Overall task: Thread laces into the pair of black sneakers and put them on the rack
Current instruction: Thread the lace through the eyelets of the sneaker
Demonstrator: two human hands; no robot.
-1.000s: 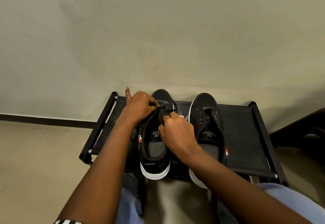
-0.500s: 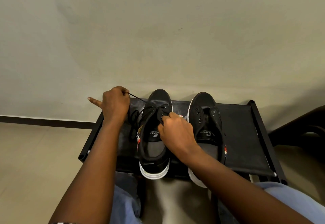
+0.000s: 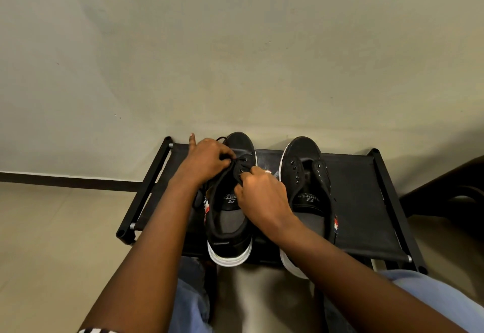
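Two black sneakers with white soles stand side by side on the black rack (image 3: 366, 201), toes toward the wall. My left hand (image 3: 207, 160) pinches the black lace (image 3: 222, 139) at the left eyelet row of the left sneaker (image 3: 230, 228), little finger sticking out. My right hand (image 3: 262, 194) grips that sneaker's right eyelet flap near the tongue. The right sneaker (image 3: 309, 183) has bare eyelets and no lace in view. More lace hangs down the left sneaker's outer side, partly hidden by my left forearm.
The rack stands against a plain wall (image 3: 235, 58) on a beige floor (image 3: 52, 241). A dark piece of furniture (image 3: 450, 188) is at the right edge. My knees in blue jeans (image 3: 432, 298) are just in front of the rack.
Half a second ago my left hand was pulled out to the left with the lace taut. It has come back to the left sneaker's eyelets. My right hand has stayed on the flap.
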